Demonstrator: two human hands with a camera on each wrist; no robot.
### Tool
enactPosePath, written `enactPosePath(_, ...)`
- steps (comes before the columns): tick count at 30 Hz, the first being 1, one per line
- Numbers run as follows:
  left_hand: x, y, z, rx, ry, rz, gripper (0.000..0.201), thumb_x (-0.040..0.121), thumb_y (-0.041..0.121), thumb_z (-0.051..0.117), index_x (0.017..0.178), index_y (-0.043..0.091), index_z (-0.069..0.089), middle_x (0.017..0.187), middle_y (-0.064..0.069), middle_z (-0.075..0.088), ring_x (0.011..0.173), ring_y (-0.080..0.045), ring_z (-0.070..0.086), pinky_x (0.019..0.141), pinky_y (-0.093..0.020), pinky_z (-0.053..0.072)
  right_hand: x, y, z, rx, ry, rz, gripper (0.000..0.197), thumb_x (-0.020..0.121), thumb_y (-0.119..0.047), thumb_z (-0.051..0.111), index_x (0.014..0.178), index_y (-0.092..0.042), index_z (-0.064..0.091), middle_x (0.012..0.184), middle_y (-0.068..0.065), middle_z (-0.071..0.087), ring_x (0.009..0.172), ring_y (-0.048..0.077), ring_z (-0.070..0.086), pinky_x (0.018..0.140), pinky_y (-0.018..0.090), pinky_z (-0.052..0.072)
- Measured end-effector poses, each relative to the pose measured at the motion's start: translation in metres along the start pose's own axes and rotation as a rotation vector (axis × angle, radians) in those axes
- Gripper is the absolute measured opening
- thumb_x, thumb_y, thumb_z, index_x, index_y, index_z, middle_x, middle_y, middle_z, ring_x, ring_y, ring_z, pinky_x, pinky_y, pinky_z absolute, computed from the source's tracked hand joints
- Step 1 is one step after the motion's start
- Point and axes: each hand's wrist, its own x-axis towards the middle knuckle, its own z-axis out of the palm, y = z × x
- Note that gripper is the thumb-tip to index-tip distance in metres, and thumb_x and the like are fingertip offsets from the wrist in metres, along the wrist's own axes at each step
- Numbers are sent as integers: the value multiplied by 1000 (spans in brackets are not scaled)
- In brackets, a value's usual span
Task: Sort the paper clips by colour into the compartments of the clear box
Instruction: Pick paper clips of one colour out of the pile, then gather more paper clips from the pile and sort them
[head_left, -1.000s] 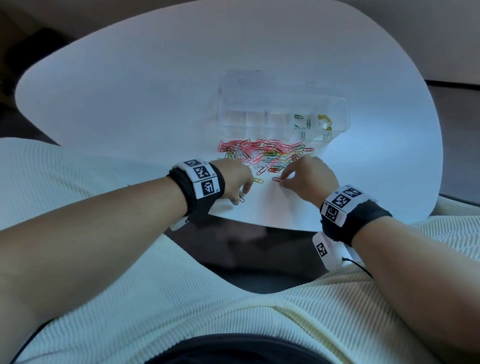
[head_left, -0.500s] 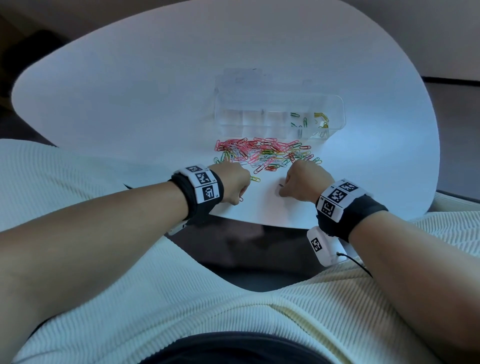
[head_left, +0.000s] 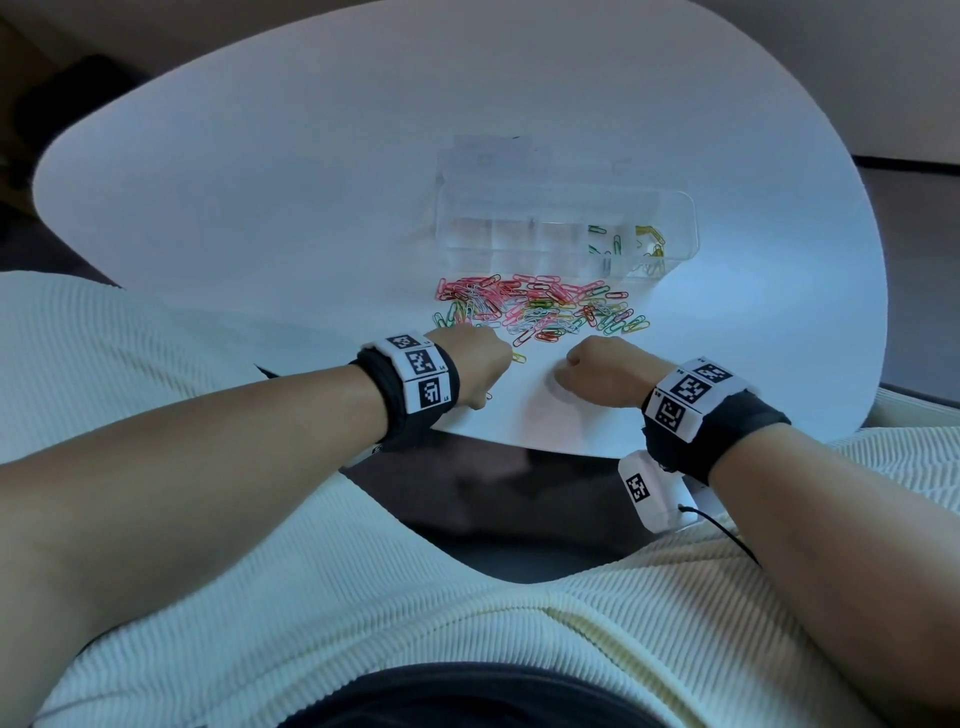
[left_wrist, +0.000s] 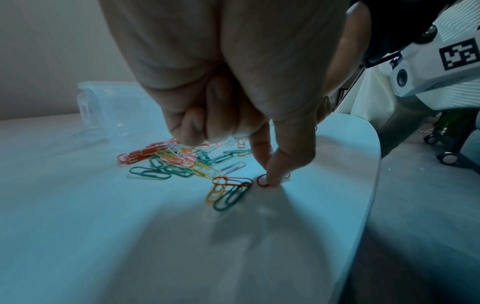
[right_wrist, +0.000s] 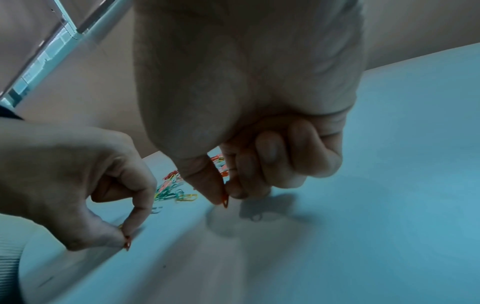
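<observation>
A pile of mixed-colour paper clips (head_left: 540, 312) lies on the white table (head_left: 260, 208), just in front of the clear box (head_left: 566, 208). The box holds a few green clips (head_left: 602, 241) and yellow clips (head_left: 652, 244) in its right compartments. My left hand (head_left: 485, 397) pinches a red paper clip (left_wrist: 262, 181) between thumb and index finger, right at the table surface. My right hand (head_left: 563, 371) pinches another red clip (right_wrist: 225, 201) the same way, its other fingers curled in. Both hands sit near the table's front edge, below the pile.
A few loose clips, red, yellow and green (left_wrist: 228, 191), lie apart from the pile beside my left fingers. The table's near edge (head_left: 545, 449) runs just behind both wrists. The box's open lid (head_left: 498, 156) lies behind it.
Both hands drew back from the pile towards the near edge. The right hand dragged a red clip along and curled up, now pinching it; the left kept its pinch.
</observation>
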Motion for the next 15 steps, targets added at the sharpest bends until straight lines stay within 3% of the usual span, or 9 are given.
enactPosePath(2, -2, 0, 1, -11, 17, 16, 15, 82, 20, 64, 89, 6, 67, 80, -7, 65, 76, -27, 64, 57, -27, 46, 1, -1, -1, 27, -14, -18, 31, 97, -27, 38, 88, -5, 58, 97, 11, 58, 86, 25, 51, 68, 29, 36)
enactPosePath(3, -3, 1, 2, -20, 27, 18, 17, 82, 22, 62, 88, 6, 65, 79, -7, 64, 72, -26, 62, 54, -26, 42, 1, -2, -1, 63, -13, -24, 30, 97, -24, 36, 86, -5, 56, 96, 13, 58, 83, 25, 49, 65, 30, 36)
enactPosePath(6, -8, 5, -5, -182, 91, -5, 19, 86, 27, 51, 74, 12, 50, 67, -1, 48, 66, -23, 46, 55, -29, 34, -3, -8, -7, 440, 23, 20, 29, 94, -19, 38, 66, -15, 45, 66, 6, 45, 56, 21, 37, 48, 26, 29)
enactPosePath(9, -13, 4, -27, -653, 134, 24, 31, 89, 19, 43, 60, 15, 32, 57, -1, 33, 56, -20, 31, 56, -34, 26, -8, -10, -20, 958, 1, -2, 31, 85, -16, 37, 56, -20, 27, 54, 2, 23, 49, 16, 13, 45, 24, 12)
enactPosePath(13, -26, -5, -62, -1540, 38, 97, 14, 67, 15, 37, 56, 17, 28, 42, 0, 22, 46, -14, 12, 50, -29, 13, -10, -16, -41, 1357, -45, -54, 25, 83, -12, 30, 60, -11, 38, 53, 10, 40, 39, 16, 22, 41, 21, 16)
enactPosePath(15, -28, -11, -75, -1702, 46, 120, 10, 59, 12, 35, 57, 17, 28, 40, -1, 22, 45, -14, 12, 50, -28, 13, -8, -19, -50, 1435, -12, -49, 24, 81, -4, 29, 64, -9, 44, 58, 10, 46, 41, 17, 30, 43, 23, 24)
